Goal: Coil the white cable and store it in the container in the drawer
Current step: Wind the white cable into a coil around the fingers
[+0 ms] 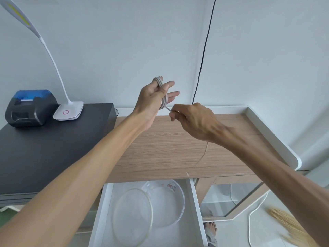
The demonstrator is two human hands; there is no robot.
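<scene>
My left hand [154, 97] is raised above the wooden counter with its fingers spread. The white cable [162, 94] is looped several times around those fingers. My right hand [193, 120] is just to the right and lower, pinching the cable where it leaves the coil. The loose tail hangs from under my right hand down to the counter's front edge. Below, the white drawer [195, 202] stands pulled out. In it lie a clear round container [133, 217] and a white bowl [175, 198] with a small print.
A black cabinet top [44, 148] on the left carries a black and blue printer [30, 107] and a white desk lamp [68, 111]. A black cord [203, 56] hangs down the wall. At the lower right, a broom [292, 227] and another white cord lie on the floor.
</scene>
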